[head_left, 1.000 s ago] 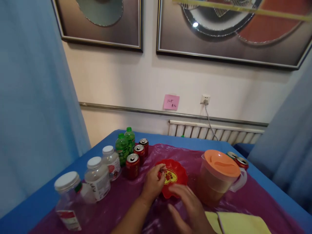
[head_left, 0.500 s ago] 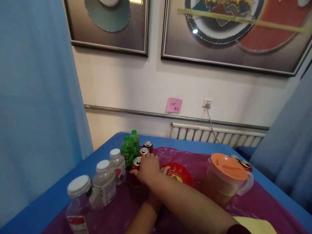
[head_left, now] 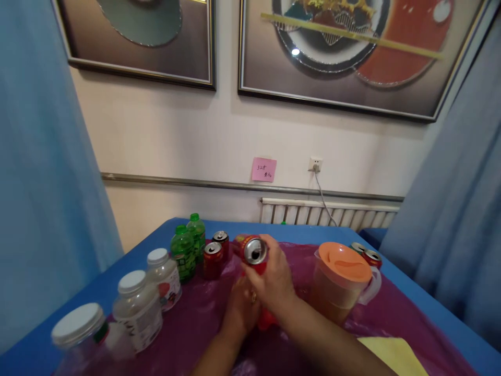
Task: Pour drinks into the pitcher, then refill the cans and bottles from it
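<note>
A red can (head_left: 249,251) is gripped in my right hand (head_left: 277,274), tilted with its opened silver top facing me. My left hand (head_left: 240,308) is just below it, beside the red plate (head_left: 267,319); its fingers are mostly hidden, so its hold cannot be made out. Both hands and the can cover most of the plate. To the left, a red can (head_left: 213,261) and a darker can (head_left: 221,244) stand upright. Two green bottles (head_left: 183,253) are beside them.
Three clear jars with white lids (head_left: 138,313) line the left side. A lidded orange-topped pitcher (head_left: 338,282) stands right, with two cans (head_left: 371,258) behind it. A yellow cloth (head_left: 393,355) lies at the front right of the purple sheet (head_left: 195,334).
My right hand has taken hold of the nearest red can, lifted it and brought it rightward over the plate, tilting it. The view has shifted slightly to the right.
</note>
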Demonstrator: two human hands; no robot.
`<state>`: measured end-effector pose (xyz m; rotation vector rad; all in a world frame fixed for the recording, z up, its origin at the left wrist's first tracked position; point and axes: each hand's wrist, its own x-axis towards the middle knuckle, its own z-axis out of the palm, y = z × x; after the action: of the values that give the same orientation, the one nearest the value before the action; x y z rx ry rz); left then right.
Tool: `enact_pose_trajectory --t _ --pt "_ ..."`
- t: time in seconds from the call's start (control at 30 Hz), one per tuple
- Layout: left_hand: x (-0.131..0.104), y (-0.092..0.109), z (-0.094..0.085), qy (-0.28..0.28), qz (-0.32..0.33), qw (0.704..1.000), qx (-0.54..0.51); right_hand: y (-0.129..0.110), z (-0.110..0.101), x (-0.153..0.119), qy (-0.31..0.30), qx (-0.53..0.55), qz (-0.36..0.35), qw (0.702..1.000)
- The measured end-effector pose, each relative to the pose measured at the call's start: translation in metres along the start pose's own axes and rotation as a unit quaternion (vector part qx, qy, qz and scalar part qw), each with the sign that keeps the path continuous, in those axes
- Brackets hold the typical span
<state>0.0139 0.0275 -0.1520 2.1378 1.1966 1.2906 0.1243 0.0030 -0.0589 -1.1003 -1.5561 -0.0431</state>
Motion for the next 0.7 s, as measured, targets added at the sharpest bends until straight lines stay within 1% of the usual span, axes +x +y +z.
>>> enact_pose_trajectory --t 0.03,0.1,0.17,0.2,0.23,0.33,0.43,0.53,0.6,0.7 --pt "0.001 0.004 -0.002 0.007 -0.009 1.000 0.008 0.009 -0.011 -0.002 0.015 -0.009 -0.003 1.000" --pt "0.002 0.007 -0.006 0.046 -0.036 0.998 0.029 0.024 -0.028 -0.011 0.017 -0.033 -0.005 0.999" --pt "0.003 0.009 -0.007 0.087 -0.045 0.994 0.042 0.035 -0.040 -0.024 -0.005 -0.051 0.004 0.999" --pt "0.003 0.010 -0.008 0.090 -0.036 0.994 0.043 0.039 -0.044 -0.030 -0.020 -0.053 0.010 0.998" --pt "0.002 0.011 -0.008 0.080 -0.020 0.996 0.041 0.042 -0.047 -0.036 -0.034 -0.049 0.017 0.998" --pt "-0.001 0.018 -0.009 0.010 0.013 0.999 0.029 0.048 -0.052 -0.051 -0.064 -0.009 0.044 0.997" --pt "-0.003 0.024 -0.010 -0.053 0.007 0.999 -0.001 0.052 -0.054 -0.057 -0.073 0.040 0.084 0.993" --pt "-0.002 0.025 -0.009 -0.104 -0.009 0.994 -0.041 0.052 -0.054 -0.059 -0.077 0.084 0.106 0.988" --pt "0.000 0.024 -0.006 -0.115 -0.016 0.992 -0.058 0.050 -0.051 -0.060 -0.078 0.107 0.129 0.983" --pt "0.001 0.023 -0.003 -0.090 -0.022 0.994 -0.057 0.046 -0.045 -0.062 -0.078 0.119 0.181 0.973"
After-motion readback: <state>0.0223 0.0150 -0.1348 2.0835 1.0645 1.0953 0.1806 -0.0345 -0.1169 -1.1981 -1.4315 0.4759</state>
